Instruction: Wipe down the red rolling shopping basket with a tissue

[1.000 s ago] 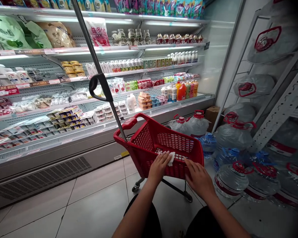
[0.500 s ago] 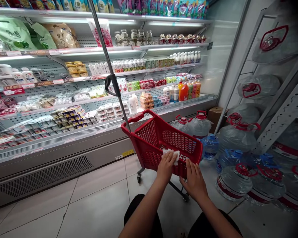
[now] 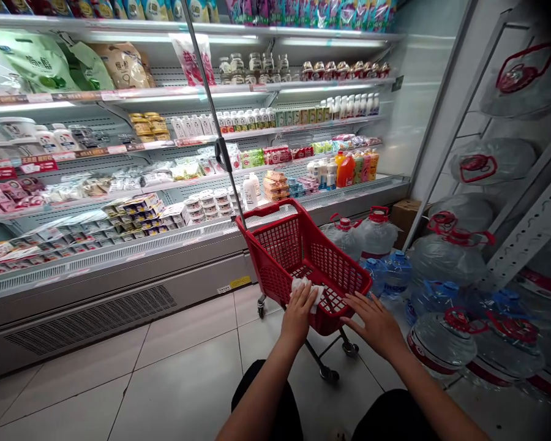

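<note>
A small red plastic shopping cart (image 3: 275,278) stands in front of my knees, its basket facing up and a tall metal pole (image 3: 210,104) rising from its handle end. My left hand (image 3: 297,312) presses a crumpled white wipe (image 3: 319,294) against the basket's near side rim. Its fingers lie over the wipe and partly hide it. My right hand (image 3: 371,321) rests by the corner of the basket's end, fingers stretched out and touching the rim, with nothing held.
Behind the cart runs a chilled display case (image 3: 119,269) stocked with yogurts, bottles and bags. Large water bottles (image 3: 441,343) crowd the floor on the right, beside a metal rack (image 3: 505,263). Pale tiles (image 3: 183,373) cover the floor.
The cart has turned, bringing its near end round toward me and showing more wheels below. My left hand and the wipe shifted slightly left along the rim; my right hand moved a little right.
</note>
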`<move>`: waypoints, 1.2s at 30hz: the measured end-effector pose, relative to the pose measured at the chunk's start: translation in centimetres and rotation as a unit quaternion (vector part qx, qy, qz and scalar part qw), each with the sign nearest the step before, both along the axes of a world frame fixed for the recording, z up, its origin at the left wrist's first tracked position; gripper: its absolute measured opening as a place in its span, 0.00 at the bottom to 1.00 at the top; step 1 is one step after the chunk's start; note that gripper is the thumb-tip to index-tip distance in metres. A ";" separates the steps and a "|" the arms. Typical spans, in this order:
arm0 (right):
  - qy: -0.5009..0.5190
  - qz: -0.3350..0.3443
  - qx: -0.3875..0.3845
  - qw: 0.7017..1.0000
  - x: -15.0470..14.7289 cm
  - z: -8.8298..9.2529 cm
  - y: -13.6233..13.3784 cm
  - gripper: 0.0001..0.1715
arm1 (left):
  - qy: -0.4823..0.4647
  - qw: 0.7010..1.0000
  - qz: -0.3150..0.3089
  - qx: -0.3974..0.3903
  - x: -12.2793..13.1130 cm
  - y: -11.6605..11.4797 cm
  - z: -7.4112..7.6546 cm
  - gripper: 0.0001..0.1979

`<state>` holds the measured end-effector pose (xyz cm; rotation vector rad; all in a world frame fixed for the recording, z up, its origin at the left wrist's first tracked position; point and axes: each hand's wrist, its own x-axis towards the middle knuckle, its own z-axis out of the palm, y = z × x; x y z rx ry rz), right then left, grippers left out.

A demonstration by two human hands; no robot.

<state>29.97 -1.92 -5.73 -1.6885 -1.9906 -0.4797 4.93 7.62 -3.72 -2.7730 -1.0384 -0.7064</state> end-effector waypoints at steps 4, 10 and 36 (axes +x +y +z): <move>0.034 -0.004 0.041 0.999 -1.2 0.3 0.7 0.28 | -0.018 1.000 -0.006 -0.024 0.5 -0.7 0.0 0.36; 0.044 -0.003 0.055 0.998 -2.4 1.2 0.6 0.24 | -0.042 0.998 -0.019 -0.033 0.1 -0.5 0.2 0.35; 0.009 -0.047 -0.016 0.999 -8.2 0.7 -3.4 0.51 | -0.005 0.999 0.003 0.043 -5.5 -6.1 -1.9 0.42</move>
